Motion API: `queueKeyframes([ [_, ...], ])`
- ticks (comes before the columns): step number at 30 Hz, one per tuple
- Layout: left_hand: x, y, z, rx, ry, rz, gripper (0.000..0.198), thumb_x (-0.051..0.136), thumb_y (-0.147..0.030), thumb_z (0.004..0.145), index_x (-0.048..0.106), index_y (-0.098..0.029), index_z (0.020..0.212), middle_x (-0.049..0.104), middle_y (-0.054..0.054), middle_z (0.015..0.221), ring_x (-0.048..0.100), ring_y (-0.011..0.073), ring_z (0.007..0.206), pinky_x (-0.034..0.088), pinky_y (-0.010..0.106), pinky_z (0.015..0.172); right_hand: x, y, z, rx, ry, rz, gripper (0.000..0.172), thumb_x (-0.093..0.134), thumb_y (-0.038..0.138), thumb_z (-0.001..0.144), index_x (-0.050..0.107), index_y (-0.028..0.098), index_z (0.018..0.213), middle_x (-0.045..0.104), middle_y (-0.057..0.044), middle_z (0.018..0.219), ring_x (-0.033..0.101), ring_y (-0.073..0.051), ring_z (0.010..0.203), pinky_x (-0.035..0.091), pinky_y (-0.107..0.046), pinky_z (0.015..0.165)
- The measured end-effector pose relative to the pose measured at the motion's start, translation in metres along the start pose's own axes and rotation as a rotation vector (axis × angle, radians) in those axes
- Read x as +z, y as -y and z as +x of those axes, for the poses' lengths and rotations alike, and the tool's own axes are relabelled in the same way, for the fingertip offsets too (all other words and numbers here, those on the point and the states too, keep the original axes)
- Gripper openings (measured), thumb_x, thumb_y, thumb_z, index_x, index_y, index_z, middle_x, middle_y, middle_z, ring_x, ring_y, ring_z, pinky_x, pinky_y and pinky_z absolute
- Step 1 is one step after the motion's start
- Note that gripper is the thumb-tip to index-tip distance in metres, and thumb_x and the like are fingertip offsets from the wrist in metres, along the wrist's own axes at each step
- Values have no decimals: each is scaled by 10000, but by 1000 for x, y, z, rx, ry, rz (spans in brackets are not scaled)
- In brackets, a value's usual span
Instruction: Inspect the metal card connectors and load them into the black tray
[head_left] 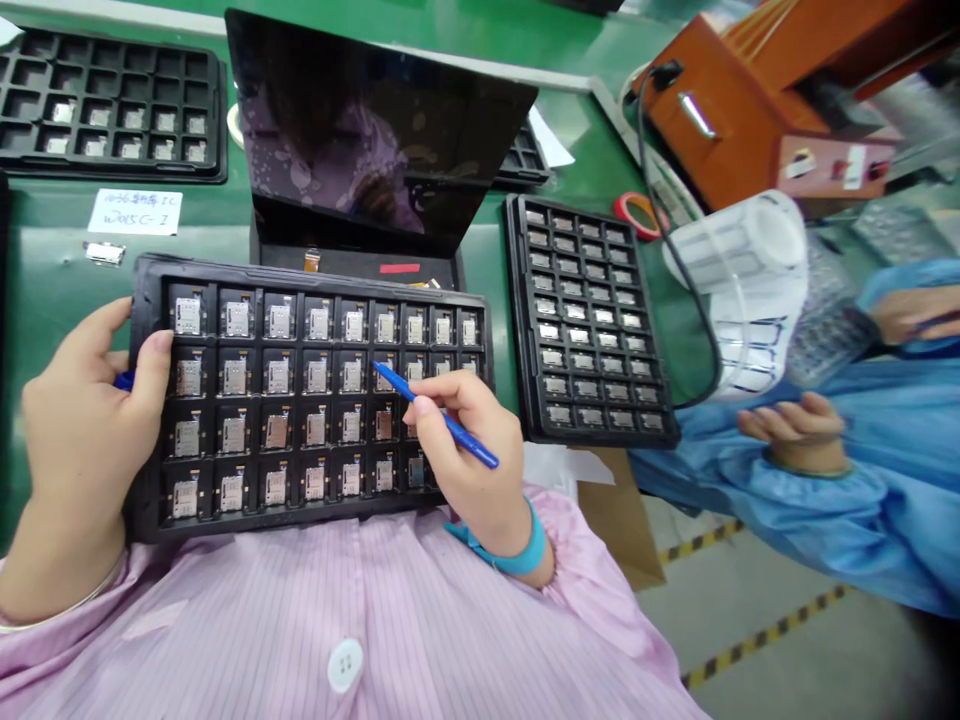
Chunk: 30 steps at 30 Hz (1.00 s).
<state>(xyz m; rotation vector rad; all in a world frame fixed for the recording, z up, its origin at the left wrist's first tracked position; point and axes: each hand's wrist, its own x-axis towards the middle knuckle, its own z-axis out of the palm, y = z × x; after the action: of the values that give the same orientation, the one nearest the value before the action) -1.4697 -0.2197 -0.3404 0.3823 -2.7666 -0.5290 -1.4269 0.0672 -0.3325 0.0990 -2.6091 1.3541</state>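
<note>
My left hand grips the left end of a black compartment tray, thumb on top of the rim. Something small and blue shows between its fingers, mostly hidden. Rows of small silver metal components fill the tray's pockets. The tray is tilted up against the pink striped smock. My right hand is closed around a blue pen, over the tray's right part. The pen's tip lies over a pocket in the second row; whether it touches the component there I cannot tell. My right hand covers several pockets.
Behind the tray, a dark glossy panel leans upright. More component trays stand at right and back left. A handwritten label, red tape roll, orange machine and white label roll are around. A blue-sleeved co-worker's hand is at right.
</note>
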Motion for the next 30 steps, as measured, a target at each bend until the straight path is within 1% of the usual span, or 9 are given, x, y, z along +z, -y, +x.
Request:
queueKeyframes([
  [4, -1, -3, 0, -6, 17, -5, 481, 538, -468, 900, 611, -249, 1322, 719, 49, 800, 654, 241, 770, 448, 321, 710, 6, 2, 1, -1, 38, 22, 86, 523, 249, 920, 602, 220, 908, 653, 1, 737, 622, -155, 664, 493, -318, 638],
  [9, -2, -4, 0, 1, 21, -13, 498, 530, -477, 905, 605, -223, 1328, 733, 72, 824, 668, 264, 811, 440, 325, 711, 9, 3, 4, -19, 58, 15, 89, 522, 252, 927, 603, 219, 918, 652, -1, 742, 629, -159, 690, 495, -321, 670],
  [15, -3, -5, 0, -10, 17, -16, 470, 546, -437, 884, 626, -245, 1306, 729, 51, 787, 638, 235, 718, 420, 315, 670, 9, 4, 5, -19, 34, -13, 92, 518, 233, 920, 594, 212, 873, 641, 5, 721, 613, -151, 661, 475, -306, 642],
  [21, -4, -7, -2, -8, 13, -25, 454, 568, -411, 882, 630, -240, 1299, 731, 51, 783, 625, 226, 706, 402, 299, 659, 8, 5, 4, -30, 26, -19, 78, 532, 218, 915, 597, 211, 873, 641, 7, 718, 608, -147, 652, 472, -304, 637],
  [25, -3, -7, -1, -6, 15, -34, 462, 575, -402, 885, 618, -241, 1316, 732, 44, 790, 628, 225, 723, 403, 291, 651, 12, 8, 5, -72, 20, -5, 76, 529, 219, 911, 604, 212, 895, 644, 7, 721, 615, -149, 667, 483, -307, 649],
  [30, -4, -8, 0, -10, 28, -47, 460, 576, -401, 893, 606, -247, 1326, 735, 33, 789, 638, 229, 745, 395, 290, 653, 21, 14, 12, -139, 84, 19, 81, 530, 215, 905, 610, 205, 898, 629, 7, 705, 594, -146, 651, 479, -307, 647],
])
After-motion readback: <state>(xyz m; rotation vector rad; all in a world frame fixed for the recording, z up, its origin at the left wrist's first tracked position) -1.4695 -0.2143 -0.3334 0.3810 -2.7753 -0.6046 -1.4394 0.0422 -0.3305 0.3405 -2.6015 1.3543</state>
